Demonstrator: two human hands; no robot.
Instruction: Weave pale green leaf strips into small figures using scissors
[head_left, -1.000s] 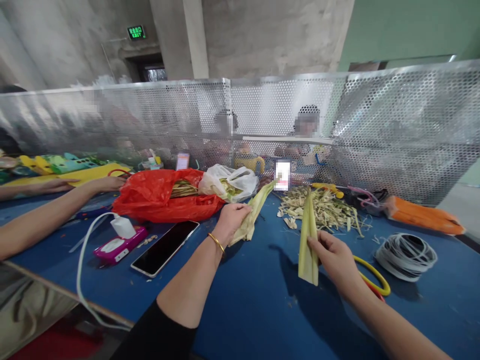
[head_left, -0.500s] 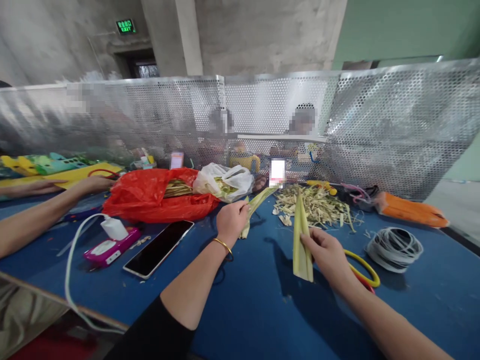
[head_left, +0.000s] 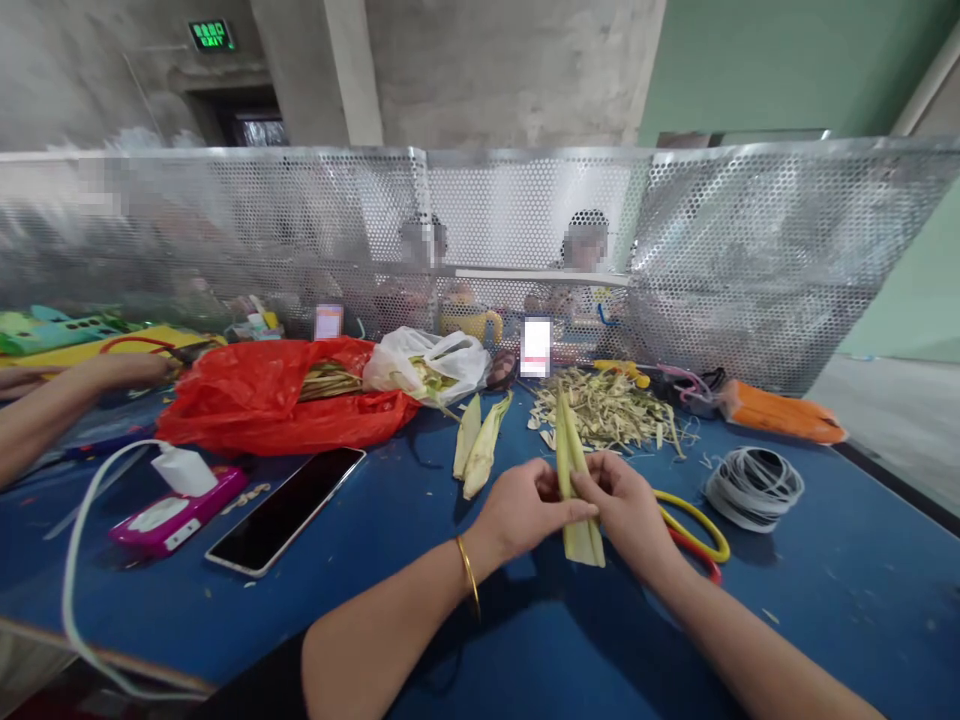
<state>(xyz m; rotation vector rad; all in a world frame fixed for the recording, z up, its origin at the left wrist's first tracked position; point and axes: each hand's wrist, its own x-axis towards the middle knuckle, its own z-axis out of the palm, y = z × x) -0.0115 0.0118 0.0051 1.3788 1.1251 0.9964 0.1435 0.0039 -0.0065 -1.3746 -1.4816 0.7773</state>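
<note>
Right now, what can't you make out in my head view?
Head view:
Leaf strip: middle partly covered by left hand and right hand.
Red bag: its folds hide what lies deeper.
Yellow and red loops: partly hidden behind right arm.
Lit screen: too blurred to read.
Co-worker's arm: cut off by left edge.

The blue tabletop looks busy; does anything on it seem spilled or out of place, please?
The pile of plant scraps beyond the right hand looks untidy, lying uncontained with stray bits around it. Pale crumbs also lie between the power strip and the dark-screened phone.
</note>
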